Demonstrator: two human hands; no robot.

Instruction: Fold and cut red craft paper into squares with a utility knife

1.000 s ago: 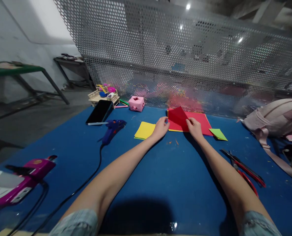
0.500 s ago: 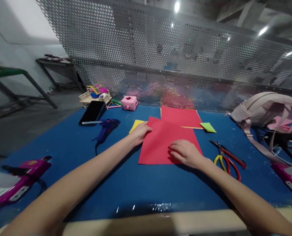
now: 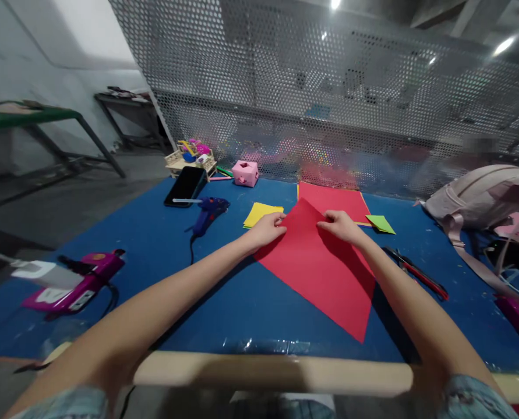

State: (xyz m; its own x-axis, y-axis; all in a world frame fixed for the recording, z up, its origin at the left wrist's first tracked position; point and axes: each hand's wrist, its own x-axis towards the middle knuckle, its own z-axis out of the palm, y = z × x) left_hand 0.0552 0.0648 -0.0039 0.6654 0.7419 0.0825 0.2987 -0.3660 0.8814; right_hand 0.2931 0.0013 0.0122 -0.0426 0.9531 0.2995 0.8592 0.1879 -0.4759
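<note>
A sheet of red paper point(image 3: 324, 267) lies turned like a diamond over the blue tabletop, one corner pointing toward me. My left hand point(image 3: 268, 230) pinches its upper left edge between thumb and fingers. On the upper right edge my right hand point(image 3: 340, 226) has its thumb and fingers closed on the paper. Behind it lies a stack of coloured paper point(image 3: 335, 199) with red on top. Yellow paper squares point(image 3: 262, 214) rest just beyond my left hand, and a folded green paper piece point(image 3: 380, 224) sits right of the stack.
Left are a blue glue gun point(image 3: 209, 214), a phone point(image 3: 186, 186), a pink paper cube point(image 3: 245, 173) and a magenta power strip point(image 3: 82, 282). Right are pliers and a cutter point(image 3: 420, 273), plus a pale backpack point(image 3: 473, 198). A perforated metal screen point(image 3: 285, 87) stands behind.
The red sheet has turned from nearly square-on to a diamond. My right hand has moved from resting on its lower part up to its far edge. The view has shifted slightly left.
</note>
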